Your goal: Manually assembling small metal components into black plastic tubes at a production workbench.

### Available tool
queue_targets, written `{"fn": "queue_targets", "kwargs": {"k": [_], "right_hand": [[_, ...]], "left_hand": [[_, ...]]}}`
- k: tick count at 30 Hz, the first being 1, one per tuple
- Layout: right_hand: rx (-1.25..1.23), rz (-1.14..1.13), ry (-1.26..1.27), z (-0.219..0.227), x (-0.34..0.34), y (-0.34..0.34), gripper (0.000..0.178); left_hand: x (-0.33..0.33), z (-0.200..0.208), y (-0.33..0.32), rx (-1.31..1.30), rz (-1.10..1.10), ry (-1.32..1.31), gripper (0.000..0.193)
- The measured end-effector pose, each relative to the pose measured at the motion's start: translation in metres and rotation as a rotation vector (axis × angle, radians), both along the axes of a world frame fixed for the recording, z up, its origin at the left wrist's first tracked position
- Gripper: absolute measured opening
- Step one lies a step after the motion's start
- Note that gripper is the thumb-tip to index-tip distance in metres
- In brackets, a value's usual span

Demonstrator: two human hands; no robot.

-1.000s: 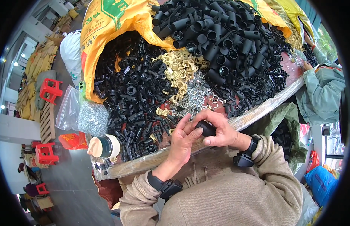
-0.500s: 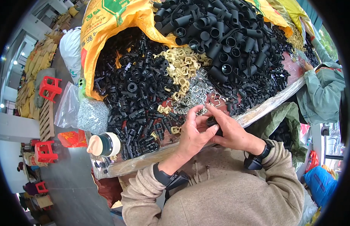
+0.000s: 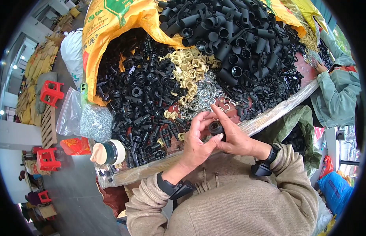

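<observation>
A short black cylindrical plastic part (image 3: 216,127) is held between my two hands, its round hollow end tilted up toward me. My left hand (image 3: 195,146) presses its thumb against the part, with its fingers curled behind. On the other side, my right hand (image 3: 239,138) grips the same part, index finger stretched upward along it. Just beyond my fingers lie bent metal hooks (image 3: 204,98) and beige plastic clips (image 3: 189,70). To their left spreads a heap of black ribbed plastic fittings (image 3: 137,92); to the right is a pile of black tubes (image 3: 234,43).
The table's plastic-wrapped edge (image 3: 151,172) runs in front of me. A cup with a beige lid (image 3: 108,152) stands at the left corner, beside a clear bag of small metal pieces (image 3: 97,122). A yellow woven sack (image 3: 100,35) lies behind. Another person's sleeve (image 3: 340,92) is at far right.
Between my fingers the black part has tipped, so its round open end now faces up. Both hands have shifted only slightly.
</observation>
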State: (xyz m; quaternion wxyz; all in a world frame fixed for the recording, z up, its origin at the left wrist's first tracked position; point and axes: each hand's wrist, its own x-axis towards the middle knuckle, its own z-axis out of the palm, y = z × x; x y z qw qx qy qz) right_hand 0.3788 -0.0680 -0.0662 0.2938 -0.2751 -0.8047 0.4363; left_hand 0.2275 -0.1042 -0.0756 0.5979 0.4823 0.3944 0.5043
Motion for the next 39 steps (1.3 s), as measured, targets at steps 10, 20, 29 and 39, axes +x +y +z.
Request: {"fn": "queue_targets", "kwargs": {"k": [10, 20, 29, 39], "right_hand": [[-0.149, 0.025, 0.025, -0.007, -0.003, -0.001, 0.087], [-0.124, 0.071, 0.04, -0.005, 0.003, 0.01, 0.072], [0.075, 0.247, 0.077, 0.036, 0.015, 0.018, 0.056], [0.043, 0.757, 0.031, 0.053, 0.012, 0.031, 0.049]], "left_hand": [[-0.001, 0.0, -0.001, -0.134, 0.049, -0.163, 0.063], [-0.007, -0.001, -0.002, -0.087, 0.073, -0.083, 0.052], [-0.022, 0.009, -0.005, 0.012, -0.094, 0.188, 0.048], [-0.042, 0.023, 0.0, 0.248, -0.274, 0.494, 0.045]]}}
